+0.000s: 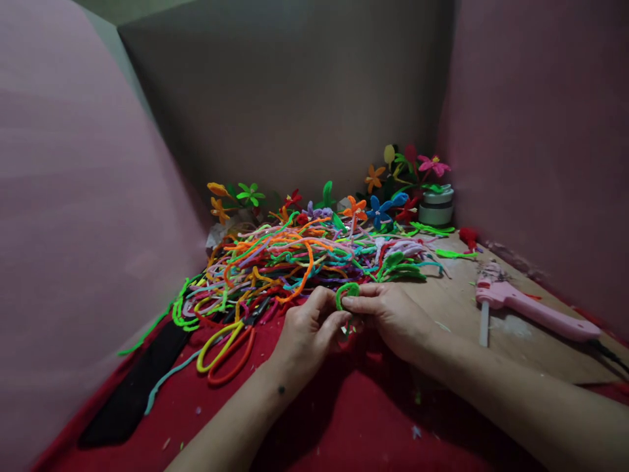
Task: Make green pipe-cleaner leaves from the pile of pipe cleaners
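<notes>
Both hands meet in the middle of the view around a green pipe cleaner [350, 288] that is bent into a loop. My left hand [314, 324] pinches it from the left, thumb and forefinger closed. From the right, my right hand [388, 311] grips the loop between thumb and fingers. The lower end of the pipe cleaner is partly hidden by the fingers. Just behind the hands lies a large tangled heap of coloured pipe cleaners [255, 252]. Scissors [228, 347] with yellow and red handles rest left of my left hand.
A pink glue gun [535, 311] lies on a brown board [515, 357] at right. Pipe-cleaner flowers, one of them blue [379, 211], line the back wall, beside a pale round container [436, 208]. A black flat strip [132, 387] lies on the red cloth [339, 419].
</notes>
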